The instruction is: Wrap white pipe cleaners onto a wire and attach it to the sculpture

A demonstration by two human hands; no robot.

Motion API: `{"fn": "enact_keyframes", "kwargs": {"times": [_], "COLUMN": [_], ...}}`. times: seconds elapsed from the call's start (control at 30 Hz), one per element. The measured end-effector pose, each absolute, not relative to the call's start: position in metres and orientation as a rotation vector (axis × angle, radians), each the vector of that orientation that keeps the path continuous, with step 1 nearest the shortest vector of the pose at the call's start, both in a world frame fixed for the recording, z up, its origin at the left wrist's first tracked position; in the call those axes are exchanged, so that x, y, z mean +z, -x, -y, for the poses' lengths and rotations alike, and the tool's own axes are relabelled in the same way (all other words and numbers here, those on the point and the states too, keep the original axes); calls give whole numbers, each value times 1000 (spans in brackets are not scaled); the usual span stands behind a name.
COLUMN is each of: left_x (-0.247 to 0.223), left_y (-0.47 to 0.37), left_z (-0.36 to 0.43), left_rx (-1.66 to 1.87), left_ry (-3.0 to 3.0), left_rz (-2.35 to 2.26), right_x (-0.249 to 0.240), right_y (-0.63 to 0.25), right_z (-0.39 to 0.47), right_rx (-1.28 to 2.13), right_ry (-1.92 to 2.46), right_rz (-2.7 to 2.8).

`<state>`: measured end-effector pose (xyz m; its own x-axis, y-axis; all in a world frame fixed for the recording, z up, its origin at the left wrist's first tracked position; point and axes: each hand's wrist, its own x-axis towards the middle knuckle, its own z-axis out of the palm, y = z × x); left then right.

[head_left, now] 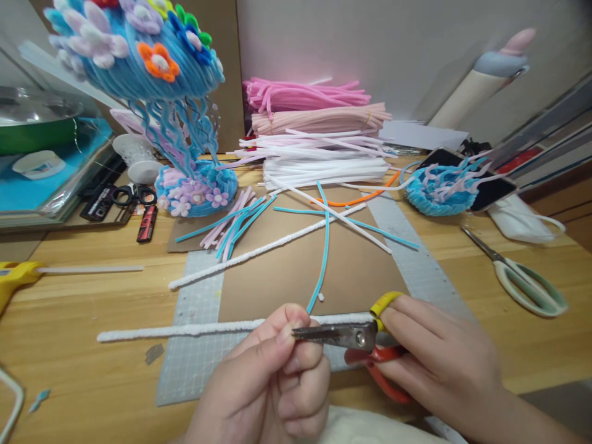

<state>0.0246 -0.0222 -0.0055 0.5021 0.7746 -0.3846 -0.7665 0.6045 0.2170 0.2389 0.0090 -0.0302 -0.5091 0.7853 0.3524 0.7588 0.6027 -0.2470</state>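
My left hand [277, 376] is closed in a pinch at the front of the table. What its thumb and forefinger hold is too small and hidden to make out. My right hand [439, 357] grips small scissors [342, 336] with red and yellow handles, their blade tips touching my left fingertips. Behind both hands a white pipe cleaner [180, 330] lies across the grey cutting mat [194, 364]. The lower end of a blue pipe cleaner [325, 246] reaches down just behind my left fingers. A tiny white offcut [320, 297] lies on the brown cardboard [277, 277].
Bundles of pink and white pipe cleaners [324, 172] are stacked at the back. A flowered blue jellyfish-like craft [152, 68] stands back left. Blue and lilac short pieces [240, 225] lie before it. Green-handled scissors [527, 287] rest right; a yellow glue gun [18, 277] lies left.
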Motion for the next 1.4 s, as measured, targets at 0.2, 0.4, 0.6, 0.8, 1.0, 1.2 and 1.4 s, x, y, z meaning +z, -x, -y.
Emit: {"fn": "enact_keyframes", "kwargs": {"times": [0.2, 0.4, 0.6, 0.8, 1.0, 1.2, 1.4], "left_x": [-7, -7, -7, -8, -8, -11, -10], "left_y": [-25, -25, -25, -26, -27, -26, -27], "left_z": [23, 22, 21, 21, 20, 19, 17], "left_rx": [945, 933, 937, 954, 963, 967, 978], "left_ry": [-2, 0, 15, 40, 43, 52, 65], "left_rz": [-471, -470, -470, -465, -463, -458, -473], "right_x": [-30, -29, -30, -32, -35, -32, -32], "right_y": [-240, -239, -240, -239, -238, -236, -235], "right_z": [-9, -10, -11, -12, -13, -15, -18], "right_rx": [72, 23, -26, -6, -18, -65, -59], "right_ry": [1191, 1186, 1164, 1154, 1169, 1145, 1127], "right_rz": [2425, 2412, 2418, 2400, 2402, 2418, 2442]}}
